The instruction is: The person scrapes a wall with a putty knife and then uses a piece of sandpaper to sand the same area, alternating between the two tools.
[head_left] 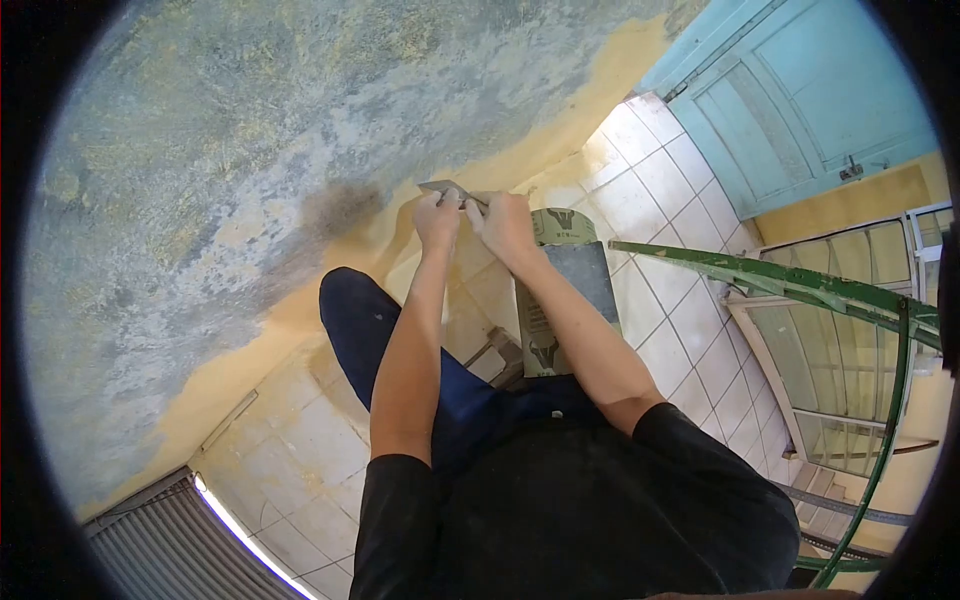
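Observation:
My left hand and my right hand are close together in front of the wall's lower part. Both are closed on a small flat grey piece of sandpaper, pinched between the fingers; its far end points toward the wall. Much of it is hidden by my fingers. Just beyond my right forearm lies a larger sandpaper sheet, partly curled, with a dark grey face and a green printed backing with a bull-like logo. My forearm covers part of this sheet.
The wall has patchy grey-blue over yellow, with a brownish smudge near my hands. My bent knee is close to it. White floor tiles run toward a blue door. A green metal frame and glazed panels stand at right.

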Action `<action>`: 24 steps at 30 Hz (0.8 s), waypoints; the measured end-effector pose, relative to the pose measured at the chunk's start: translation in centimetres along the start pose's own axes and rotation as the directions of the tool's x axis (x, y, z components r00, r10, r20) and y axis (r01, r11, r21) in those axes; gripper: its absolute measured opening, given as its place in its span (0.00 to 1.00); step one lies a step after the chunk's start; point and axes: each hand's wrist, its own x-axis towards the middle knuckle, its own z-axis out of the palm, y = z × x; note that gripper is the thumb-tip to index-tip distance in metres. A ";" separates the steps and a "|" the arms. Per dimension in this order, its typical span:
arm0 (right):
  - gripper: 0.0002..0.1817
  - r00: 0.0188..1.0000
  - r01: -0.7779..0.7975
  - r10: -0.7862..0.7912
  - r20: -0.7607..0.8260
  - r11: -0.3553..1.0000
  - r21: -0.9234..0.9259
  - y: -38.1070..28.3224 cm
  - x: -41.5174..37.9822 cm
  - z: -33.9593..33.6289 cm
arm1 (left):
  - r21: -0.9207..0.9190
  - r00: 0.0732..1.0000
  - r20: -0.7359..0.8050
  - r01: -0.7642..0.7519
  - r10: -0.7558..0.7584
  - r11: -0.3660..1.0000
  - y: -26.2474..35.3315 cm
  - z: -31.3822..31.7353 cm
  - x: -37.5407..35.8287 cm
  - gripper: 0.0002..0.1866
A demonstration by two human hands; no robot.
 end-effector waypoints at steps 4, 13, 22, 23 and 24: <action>0.12 0.999 0.029 -0.029 -0.015 1.000 0.009 0.7 0.2 0.4 | -0.124 1.000 -0.006 0.003 -0.004 0.992 -0.4 0.1 0.3 0.15; 0.11 1.000 0.007 -0.004 0.023 0.994 -0.108 -0.4 -0.2 1.3 | -0.175 0.999 -0.044 -0.004 -0.004 0.985 0.6 0.0 -0.5 0.12; 0.11 0.997 0.073 -0.075 -0.013 0.995 -0.066 0.7 1.3 1.2 | -0.249 0.998 0.029 -0.045 0.054 0.967 -0.8 0.8 0.8 0.15; 0.11 0.999 0.048 -0.048 0.001 0.995 -0.090 0.9 0.4 1.7 | -0.235 0.999 0.029 -0.025 0.032 0.972 -1.7 0.6 -0.1 0.15; 0.11 0.999 0.051 -0.051 0.005 0.996 -0.076 0.9 0.1 1.8 | -0.107 0.999 0.053 0.003 0.003 0.994 -3.0 0.7 0.8 0.14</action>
